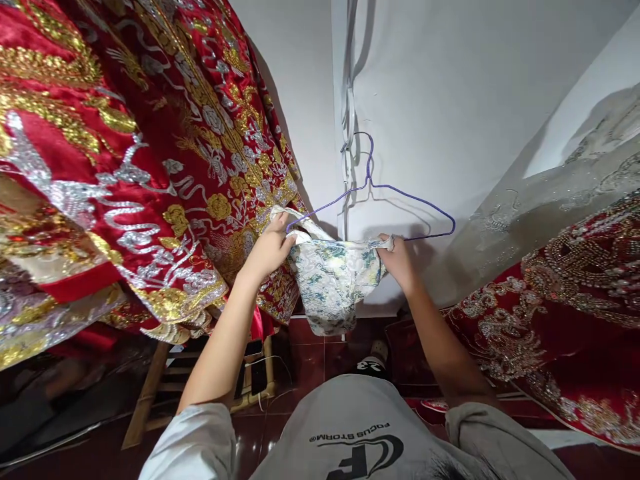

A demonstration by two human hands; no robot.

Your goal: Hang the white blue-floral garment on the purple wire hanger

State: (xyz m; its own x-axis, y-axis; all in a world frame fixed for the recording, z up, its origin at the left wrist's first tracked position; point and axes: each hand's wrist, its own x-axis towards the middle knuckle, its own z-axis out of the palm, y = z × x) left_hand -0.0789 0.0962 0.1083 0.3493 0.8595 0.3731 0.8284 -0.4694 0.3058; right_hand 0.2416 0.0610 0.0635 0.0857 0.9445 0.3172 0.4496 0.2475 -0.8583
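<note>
A purple wire hanger [407, 193] hangs by its hook from a white bundle of cords on the wall. Below it is a small white, green and yellow floral top [333, 283] with white straps. At its upper left, my left hand [273, 247] is closed on a white strap, close to the hanger's left end. My right hand [397, 260] pinches the top's upper right edge, beneath the hanger's bottom bar. The hanger's right end sticks out bare past that hand. Parts of the fingers are hidden behind the cloth.
Red robes with gold and silver embroidery [215, 160] hang close on the left. A beaded red gown [565, 320] and sheer sparkling fabric [515, 233] are on the right. A wooden stool [150, 393] stands low left on the dark red tiled floor [307, 367]. The white wall [450, 100] is ahead.
</note>
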